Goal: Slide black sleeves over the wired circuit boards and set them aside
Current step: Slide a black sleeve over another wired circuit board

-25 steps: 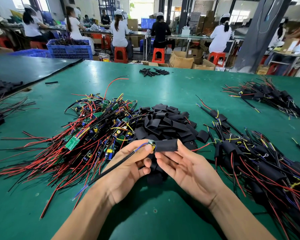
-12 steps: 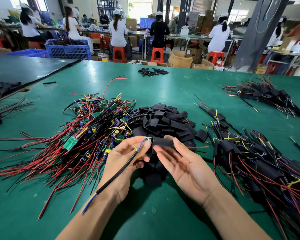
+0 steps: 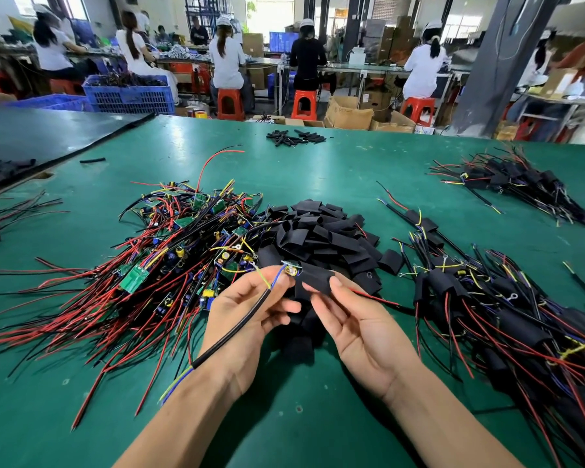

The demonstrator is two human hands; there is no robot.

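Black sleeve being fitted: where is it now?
Head view, centre: the black sleeve is pinched by the right hand against the wired circuit board in the left hand, over the loose sleeve pile.

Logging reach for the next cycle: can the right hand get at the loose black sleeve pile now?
Probably yes: the sleeve pile lies uncovered just beyond the right hand, nothing between, though that hand pinches a black sleeve.
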